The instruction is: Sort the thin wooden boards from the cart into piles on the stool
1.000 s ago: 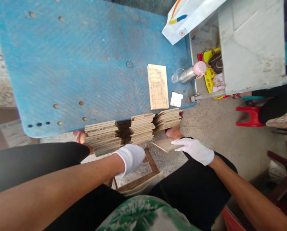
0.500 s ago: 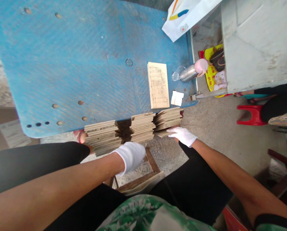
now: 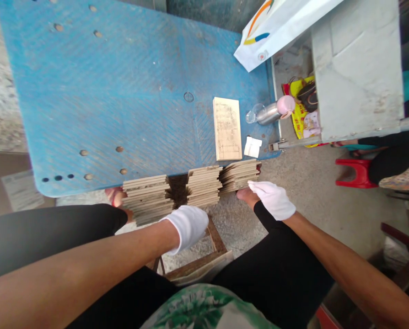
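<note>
My right hand (image 3: 272, 198), in a white glove, is just right of and below the right stack of thin boards (image 3: 240, 174). Its fingertips are drawn together, and nothing shows between them. My left hand (image 3: 190, 227), also white-gloved, is below the middle stack of thin boards (image 3: 203, 186); its back faces me and its fingers are hidden. To the left is another stack of thin boards (image 3: 147, 200), seen edge-on like the others. A dark gap separates the left and middle stacks.
A blue tabletop (image 3: 139, 123) carries a flat pale stack of boards (image 3: 227, 130), a folded white paper (image 3: 252, 147), a steel flask with a pink lid (image 3: 269, 114) and a white bag (image 3: 276, 32). A wooden frame (image 3: 217, 235) stands below. A red stool (image 3: 355, 173) is at right.
My right hand has drawn away from the lowest board of the right stack, moving right and down. That board no longer sticks out at an angle. My left hand has barely moved.
</note>
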Available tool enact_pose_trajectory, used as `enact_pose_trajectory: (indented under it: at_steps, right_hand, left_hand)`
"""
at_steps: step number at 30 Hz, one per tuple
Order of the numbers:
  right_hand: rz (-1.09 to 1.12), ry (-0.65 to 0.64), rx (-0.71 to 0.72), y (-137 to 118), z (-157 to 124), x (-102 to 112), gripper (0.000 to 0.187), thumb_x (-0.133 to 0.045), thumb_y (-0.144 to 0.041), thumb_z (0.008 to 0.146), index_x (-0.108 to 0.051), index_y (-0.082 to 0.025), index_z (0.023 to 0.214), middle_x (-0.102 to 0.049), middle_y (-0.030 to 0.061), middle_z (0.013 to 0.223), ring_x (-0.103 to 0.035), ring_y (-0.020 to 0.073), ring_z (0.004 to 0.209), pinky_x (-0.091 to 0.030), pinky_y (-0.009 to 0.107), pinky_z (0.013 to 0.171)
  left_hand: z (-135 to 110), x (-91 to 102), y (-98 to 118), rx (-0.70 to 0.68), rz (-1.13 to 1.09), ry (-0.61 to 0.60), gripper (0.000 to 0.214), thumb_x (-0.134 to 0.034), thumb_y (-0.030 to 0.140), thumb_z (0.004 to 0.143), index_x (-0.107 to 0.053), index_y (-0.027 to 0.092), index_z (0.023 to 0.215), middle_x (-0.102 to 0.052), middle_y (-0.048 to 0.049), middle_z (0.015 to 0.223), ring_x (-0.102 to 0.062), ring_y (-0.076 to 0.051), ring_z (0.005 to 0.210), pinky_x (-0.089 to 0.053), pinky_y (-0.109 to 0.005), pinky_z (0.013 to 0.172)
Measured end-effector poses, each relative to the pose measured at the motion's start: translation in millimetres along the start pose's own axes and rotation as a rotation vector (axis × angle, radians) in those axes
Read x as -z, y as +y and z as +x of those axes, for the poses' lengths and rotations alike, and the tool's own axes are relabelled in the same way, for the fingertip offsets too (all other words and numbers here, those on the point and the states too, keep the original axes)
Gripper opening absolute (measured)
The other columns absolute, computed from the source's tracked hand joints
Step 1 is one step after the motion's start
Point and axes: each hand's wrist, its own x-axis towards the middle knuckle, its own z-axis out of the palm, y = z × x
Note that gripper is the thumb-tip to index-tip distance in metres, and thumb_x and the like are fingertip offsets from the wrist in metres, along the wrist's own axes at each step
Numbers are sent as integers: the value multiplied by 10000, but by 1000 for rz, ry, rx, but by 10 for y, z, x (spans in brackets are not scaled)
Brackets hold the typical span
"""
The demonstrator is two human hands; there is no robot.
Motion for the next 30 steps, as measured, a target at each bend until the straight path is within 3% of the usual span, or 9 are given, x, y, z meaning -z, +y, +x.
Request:
enact_pose_trajectory:
  at_steps: [2,4,8,11,14,18,23,26,30]
  right_hand:
    - [-55,46,125,-108,105,48,259,-603,-397,816,-717,-296,1025,-668,-20,1143,-587,223,1102,-383,346,1071]
    - [-79,126,150,-231,287,40,295,-527,-407,866,-708,-266,1052,-674,4,1128,-591,218,1092,-384,341,1061]
    - [-192,210,-46,-544,765,-113,565,-568,-540,821,-586,-182,1257,-598,104,1248,-543,294,1152,-382,435,1033]
    - [-302,149,-144,-747,1100,-275,929,-598,-680,719,-388,-91,1405,-508,201,1324,-478,367,1206,-377,491,1004]
    - [-369,77,-224,-878,1327,-433,1074,-567,-749,678,-267,-59,1444,-484,231,1315,-468,369,1209,-389,470,981]
    - [-445,42,-379,-976,1423,-592,1189,-537,-804,634,-180,-25,1458,-476,274,1288,-494,398,1161,-409,471,921]
    - [-420,25,-459,-884,1472,-716,1334,-494,-873,566,18,-47,1481,-368,349,1355,-419,463,1222,-344,529,901]
    - [-375,27,-408,-823,1508,-739,1406,-457,-911,523,117,-38,1463,-318,347,1403,-352,473,1269,-301,551,902]
    - [-367,13,-405,-862,1495,-708,1454,-508,-902,467,97,-36,1466,-323,335,1409,-363,449,1269,-318,549,836]
  left_hand:
    - [-3,20,8,-24,28,-24,262,-514,149,815,-696,29,959,-694,-231,934,-678,-372,855,-546,-445,706]
    - [-3,29,8,-54,55,-48,247,-516,122,808,-708,31,935,-698,-220,932,-676,-376,858,-550,-452,702]
    - [10,33,0,-36,36,-56,251,-524,144,823,-707,28,949,-697,-223,934,-683,-370,827,-554,-462,688]
    - [35,30,-8,-50,43,-34,223,-587,139,779,-714,21,919,-695,-238,933,-677,-382,848,-552,-468,697]
    - [47,26,-20,-37,39,5,210,-628,122,734,-720,15,891,-698,-249,892,-679,-380,844,-553,-453,688]
    - [-7,46,-36,-53,-41,51,215,-615,134,746,-723,25,897,-706,-236,864,-691,-348,806,-555,-409,649]
    - [-26,69,-107,-179,-113,-21,216,-565,124,777,-727,28,882,-721,-175,790,-692,-302,827,-543,-362,650]
    - [22,44,-157,-227,-142,-34,212,-567,125,767,-726,26,865,-723,-157,819,-687,-274,864,-534,-332,655]
    - [85,-25,-179,-302,-135,-35,265,-506,155,805,-727,40,893,-719,-145,869,-678,-254,898,-523,-338,685]
